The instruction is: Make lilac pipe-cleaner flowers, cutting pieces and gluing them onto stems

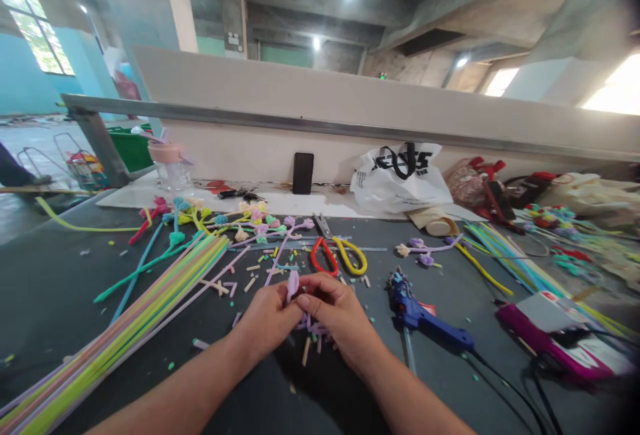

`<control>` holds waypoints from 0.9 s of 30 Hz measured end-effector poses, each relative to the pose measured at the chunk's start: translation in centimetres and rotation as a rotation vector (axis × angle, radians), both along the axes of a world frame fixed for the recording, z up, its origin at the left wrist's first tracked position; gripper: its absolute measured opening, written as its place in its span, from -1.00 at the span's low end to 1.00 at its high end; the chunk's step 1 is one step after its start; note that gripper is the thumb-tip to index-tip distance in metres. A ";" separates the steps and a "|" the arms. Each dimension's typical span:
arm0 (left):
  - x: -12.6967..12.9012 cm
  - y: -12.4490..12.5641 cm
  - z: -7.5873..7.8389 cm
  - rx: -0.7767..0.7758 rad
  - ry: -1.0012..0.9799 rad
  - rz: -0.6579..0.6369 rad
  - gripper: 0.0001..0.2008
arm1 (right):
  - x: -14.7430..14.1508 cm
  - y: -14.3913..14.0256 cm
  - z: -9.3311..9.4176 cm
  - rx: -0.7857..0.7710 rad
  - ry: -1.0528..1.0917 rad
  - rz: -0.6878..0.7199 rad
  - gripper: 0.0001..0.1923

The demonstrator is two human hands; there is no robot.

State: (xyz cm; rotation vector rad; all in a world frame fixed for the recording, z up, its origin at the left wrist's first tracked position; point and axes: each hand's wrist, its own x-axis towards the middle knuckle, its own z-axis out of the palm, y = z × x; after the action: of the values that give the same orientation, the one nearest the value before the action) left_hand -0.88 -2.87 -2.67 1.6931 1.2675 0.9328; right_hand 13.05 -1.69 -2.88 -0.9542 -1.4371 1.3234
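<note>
My left hand (270,322) and my right hand (336,312) meet low in the middle. The fingers of both are closed around a small light-purple petal-shaped piece (293,282), whose lower part they hide. Beneath them lies a pile of short purple cut pieces (323,330), partly covered by my hands. Just beyond are scissors (325,255) with one red and one yellow handle. A thin purple stem (280,255) lies near my fingertips, and more short cut pieces (250,283) are scattered to the left.
A bundle of long pastel strips (165,302) lies at left, with flower-tipped stems (175,238) behind. On the right are a blue glue gun (425,318), its cord and a magenta-and-white box (565,338). A phone (303,173), white bag (400,178) and pink-lidded jar (170,165) stand behind.
</note>
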 end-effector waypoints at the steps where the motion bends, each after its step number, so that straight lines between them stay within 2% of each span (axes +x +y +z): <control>1: 0.1 0.0 0.1 0.006 0.004 -0.012 -0.76 | 0.0 0.0 0.0 0.008 0.000 0.014 -0.82; 6: 0.4 -0.1 0.3 0.023 0.037 -0.009 -0.73 | 0.0 -0.2 0.3 0.060 -0.030 0.032 -0.92; 12: 0.6 -0.3 0.3 0.027 0.056 -0.013 -0.70 | -0.1 -0.3 0.6 0.049 -0.034 0.039 -0.94; 27: 1.0 -0.3 -0.7 0.060 0.129 0.012 -0.74 | -0.7 -0.6 0.2 0.020 -0.119 -0.095 -0.91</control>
State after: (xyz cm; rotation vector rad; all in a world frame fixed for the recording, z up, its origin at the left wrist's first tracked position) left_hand 0.12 -3.20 -3.38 1.8199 1.3467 0.8883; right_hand 12.38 -2.25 -2.66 -1.0897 -1.4731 1.1983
